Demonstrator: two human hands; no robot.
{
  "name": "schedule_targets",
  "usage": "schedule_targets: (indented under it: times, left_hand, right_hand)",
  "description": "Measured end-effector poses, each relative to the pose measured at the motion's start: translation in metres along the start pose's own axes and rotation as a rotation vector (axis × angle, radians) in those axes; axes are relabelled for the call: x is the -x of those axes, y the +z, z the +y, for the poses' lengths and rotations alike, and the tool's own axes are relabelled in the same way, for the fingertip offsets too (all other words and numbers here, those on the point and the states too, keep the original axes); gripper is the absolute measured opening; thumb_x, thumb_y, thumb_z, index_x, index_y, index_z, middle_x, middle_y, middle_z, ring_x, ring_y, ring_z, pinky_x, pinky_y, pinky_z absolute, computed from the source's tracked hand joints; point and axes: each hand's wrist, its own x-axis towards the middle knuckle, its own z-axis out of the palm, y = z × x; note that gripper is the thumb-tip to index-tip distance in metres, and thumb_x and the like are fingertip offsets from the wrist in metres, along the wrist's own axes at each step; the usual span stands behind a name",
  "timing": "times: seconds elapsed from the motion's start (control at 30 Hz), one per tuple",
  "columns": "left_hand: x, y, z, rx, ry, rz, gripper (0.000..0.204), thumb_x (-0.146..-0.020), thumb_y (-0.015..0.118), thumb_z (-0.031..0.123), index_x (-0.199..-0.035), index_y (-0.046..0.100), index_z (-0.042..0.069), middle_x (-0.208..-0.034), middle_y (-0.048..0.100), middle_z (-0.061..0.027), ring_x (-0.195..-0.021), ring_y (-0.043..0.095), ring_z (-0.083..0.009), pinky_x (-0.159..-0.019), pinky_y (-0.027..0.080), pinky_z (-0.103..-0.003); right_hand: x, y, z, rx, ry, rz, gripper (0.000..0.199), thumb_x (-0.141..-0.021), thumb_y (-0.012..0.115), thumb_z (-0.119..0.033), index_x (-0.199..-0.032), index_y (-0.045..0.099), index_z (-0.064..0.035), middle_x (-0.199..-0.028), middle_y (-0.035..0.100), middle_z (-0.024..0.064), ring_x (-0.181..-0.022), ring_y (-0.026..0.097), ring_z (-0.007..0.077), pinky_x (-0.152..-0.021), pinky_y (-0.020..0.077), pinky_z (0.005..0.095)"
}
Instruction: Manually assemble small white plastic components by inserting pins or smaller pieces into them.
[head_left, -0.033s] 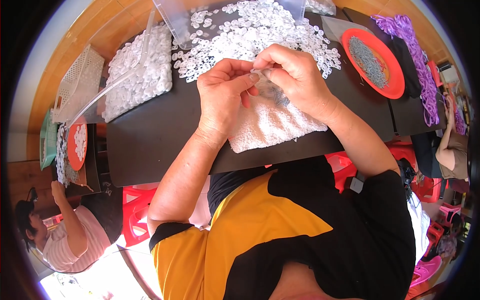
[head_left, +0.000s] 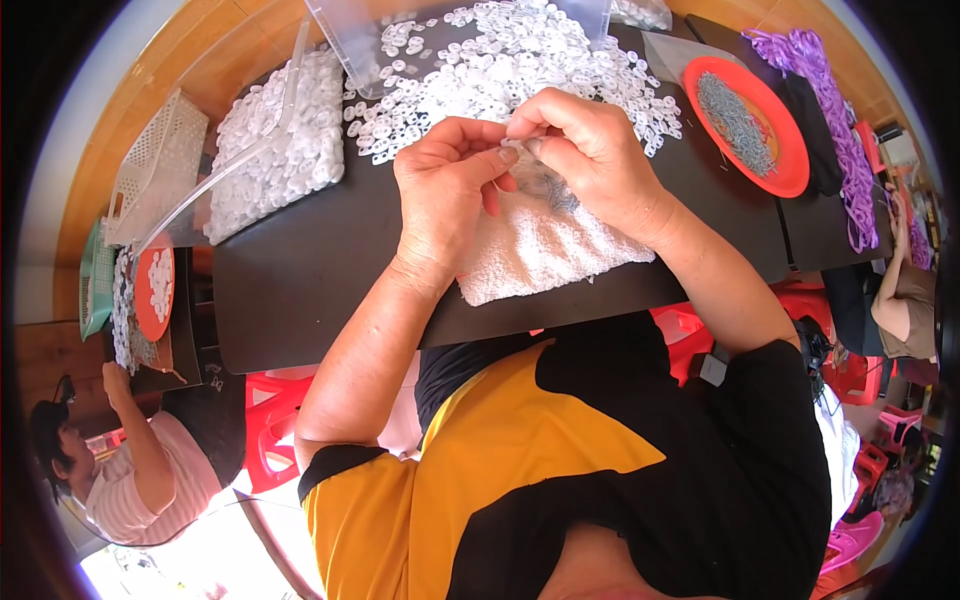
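Note:
Above a folded white towel (head_left: 550, 255), my left hand (head_left: 440, 185) and my right hand (head_left: 605, 165) meet fingertip to fingertip. Thumbs and index fingers of both pinch a small white plastic piece (head_left: 512, 146), mostly covered by the fingers. Its exact shape is hidden. A little heap of thin grey metal pins (head_left: 562, 196) lies on the towel, partly behind my right hand. Just beyond my fingers spreads a large pile of white oval plastic pieces (head_left: 520, 75) with holes in them.
On the dark table (head_left: 310, 285), a clear bag of white pieces (head_left: 280, 140) stands at left. A red plate (head_left: 795, 165) of grey metal pins sits at right, near purple ribbon (head_left: 858, 195). A clear plastic bin (head_left: 345, 45) stands at the back. Other people work on both sides.

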Motion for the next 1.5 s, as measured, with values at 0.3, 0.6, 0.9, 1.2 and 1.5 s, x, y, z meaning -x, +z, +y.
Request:
schedule_targets:
  times: [0.3, 0.6, 0.9, 1.2, 1.5]
  left_hand:
    - [0.002, 0.001, -0.007, -0.028, 0.024, 0.041, 0.01, -0.081, 0.069, -0.006, -0.089, 0.064, -0.005, -0.075, 0.065, -0.0088, -0.057, 0.058, -0.0117, -0.047, 0.041, -0.023]
    - [-0.003, -0.002, -0.003, -0.065, -0.055, 0.041, 0.009, -0.085, 0.069, 0.001, -0.091, 0.065, -0.003, -0.074, 0.065, -0.0073, -0.057, 0.057, -0.0109, -0.049, 0.041, -0.023]
    - [-0.002, 0.002, -0.006, -0.178, -0.049, 0.023, 0.01, -0.09, 0.066, 0.009, -0.087, 0.064, 0.0, -0.068, 0.058, -0.0005, -0.055, 0.049, -0.0058, -0.048, 0.038, -0.022]
    - [-0.002, 0.001, -0.006, -0.183, -0.052, -0.013, 0.009, -0.09, 0.065, 0.008, -0.09, 0.063, -0.001, -0.071, 0.06, -0.0011, -0.056, 0.051, -0.0055, -0.047, 0.039, -0.021]
    - [-0.002, 0.002, -0.007, -0.217, -0.045, -0.005, 0.008, -0.088, 0.066, 0.005, -0.093, 0.064, -0.002, -0.068, 0.06, -0.0017, -0.054, 0.052, -0.0054, -0.044, 0.04, -0.021]
  right_hand:
    - [0.001, 0.01, 0.003, -0.011, -0.069, 0.013, 0.021, -0.076, 0.053, 0.012, -0.089, 0.06, -0.0031, -0.08, 0.066, 0.0077, -0.071, 0.066, 0.0226, -0.062, 0.0512, 0.031]
    - [0.006, 0.005, 0.006, 0.041, -0.028, 0.051, 0.022, -0.077, 0.052, 0.014, -0.092, 0.059, -0.0013, -0.084, 0.066, 0.0078, -0.077, 0.065, 0.0192, -0.068, 0.0518, 0.0285]
    - [0.008, 0.006, 0.012, 0.06, -0.036, 0.075, 0.02, -0.076, 0.055, 0.008, -0.091, 0.061, -0.0043, -0.084, 0.066, 0.0107, -0.076, 0.066, 0.0281, -0.066, 0.0526, 0.0355]
    - [0.011, 0.001, 0.015, 0.317, -0.043, -0.056, 0.014, -0.081, 0.056, -0.002, -0.093, 0.062, -0.0032, -0.086, 0.067, 0.0119, -0.08, 0.065, 0.0321, -0.069, 0.0507, 0.0419]
    - [0.012, -0.001, 0.014, 0.247, 0.068, -0.082, 0.015, -0.081, 0.056, -0.002, -0.094, 0.064, -0.0032, -0.089, 0.068, 0.0132, -0.08, 0.066, 0.0326, -0.07, 0.0506, 0.0414]
